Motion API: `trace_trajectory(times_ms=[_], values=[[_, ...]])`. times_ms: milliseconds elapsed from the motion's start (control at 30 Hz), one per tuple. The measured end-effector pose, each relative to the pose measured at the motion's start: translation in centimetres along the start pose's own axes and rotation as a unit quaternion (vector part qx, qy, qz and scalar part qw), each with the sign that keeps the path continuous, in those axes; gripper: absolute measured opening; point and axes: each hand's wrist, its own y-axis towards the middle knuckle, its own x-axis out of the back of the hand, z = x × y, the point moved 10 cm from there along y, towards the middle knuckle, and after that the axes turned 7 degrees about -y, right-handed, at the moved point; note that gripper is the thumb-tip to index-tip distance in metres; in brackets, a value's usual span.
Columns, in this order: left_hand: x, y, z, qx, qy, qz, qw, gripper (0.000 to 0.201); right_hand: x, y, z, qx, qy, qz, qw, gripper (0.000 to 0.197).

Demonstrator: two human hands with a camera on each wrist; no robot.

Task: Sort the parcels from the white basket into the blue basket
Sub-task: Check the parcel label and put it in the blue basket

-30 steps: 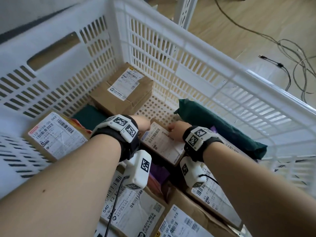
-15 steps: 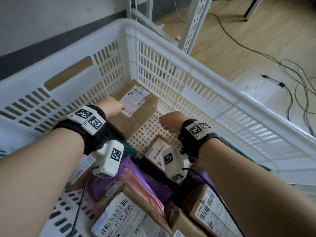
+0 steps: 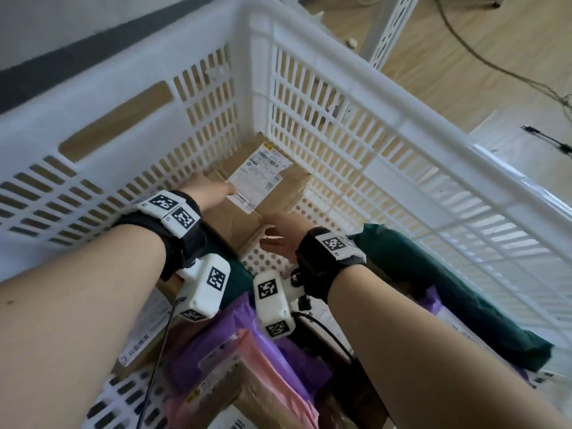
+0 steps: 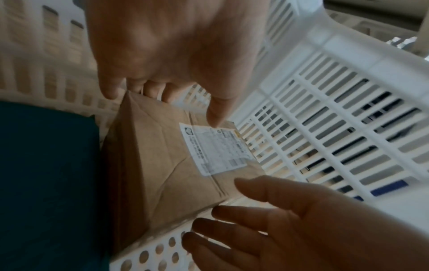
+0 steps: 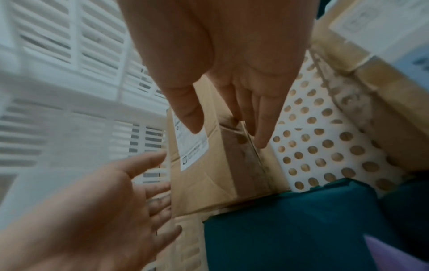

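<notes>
I am reaching both hands to the brown cardboard parcel with a white label [image 3: 260, 193] in the far corner of the white slatted plastic basket [image 3: 356, 97]. It is lying between my grips: left hand [image 3: 210, 193] nearer, fingers spread at its far-left edge; right hand [image 3: 278, 233] spread wide, just short of its near edge.

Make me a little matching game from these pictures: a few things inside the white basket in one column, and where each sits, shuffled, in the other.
Things:
1. brown box
2. green parcel
3. purple bag
4. left hand

Places:
A. along the right wall of the basket
B. in the far corner
C. on the box's left side, thumb at its label
D. in the near pile, under the wrists

Pairs: 1-B, 2-A, 3-D, 4-C
</notes>
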Motion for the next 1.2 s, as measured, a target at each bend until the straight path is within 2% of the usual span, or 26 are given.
trace_trajectory(times_ms=[100,200,300,467,500,600,767,933,1000,1100,1133,1200], values=[[0.3,0.3,0.9,0.010,-0.011,0.003,1.000,0.068,1.0,-0.4,0.5,0.000,0.021,-0.023,1.000,0.014],[2.2,-0.4,0.7,0.001,-0.011,-0.038,0.999,0.064,2.0,-1.5,1.0,0.004,0.017,-0.052,0.998,0.022],[3.2,-1.7,0.2,-0.012,-0.057,-0.029,0.998,0.058,2.2,-3.2,1.7,0.023,0.082,-0.041,0.996,0.024],[5.2,-5.7,-1.1,-0.028,-0.134,-0.010,0.990,0.085,2.2,-8.3,3.6,0.070,0.150,-0.003,0.986,0.023],[5.6,-6.9,-1.5,-0.033,-0.156,0.002,0.987,0.080,2.3,-9.6,4.1,0.085,0.139,-0.005,0.987,0.022],[6.9,-11.6,-3.4,-0.064,-0.214,0.036,0.974,0.040,2.5,-14.4,5.2,0.129,0.104,-0.012,0.986,0.023],[8.8,-19.5,-5.6,-0.107,-0.276,0.085,0.951,0.042,4.1,-23.2,5.9,0.208,0.099,-0.030,0.973,0.019],[8.5,-26.7,-6.9,-0.160,-0.315,0.134,0.926,0.044,6.1,-31.2,5.7,0.293,0.100,-0.040,0.950,0.010],[7.8,-29.2,-7.2,-0.174,-0.331,0.162,0.913,0.052,6.7,-33.4,4.9,0.308,0.097,-0.040,0.946,0.021],[6.8,-32.2,-7.6,-0.187,-0.353,0.205,0.893,0.062,7.4,-35.8,3.7,0.328,0.076,-0.026,0.941,0.067],[6.5,-33.1,-7.7,-0.193,-0.357,0.215,0.888,0.066,7.6,-36.4,3.6,0.344,0.068,-0.021,0.936,0.073],[6.0,-34.5,-7.7,-0.200,-0.368,0.219,0.881,0.073,8.0,-37.7,3.3,0.377,0.050,-0.011,0.925,0.069]])
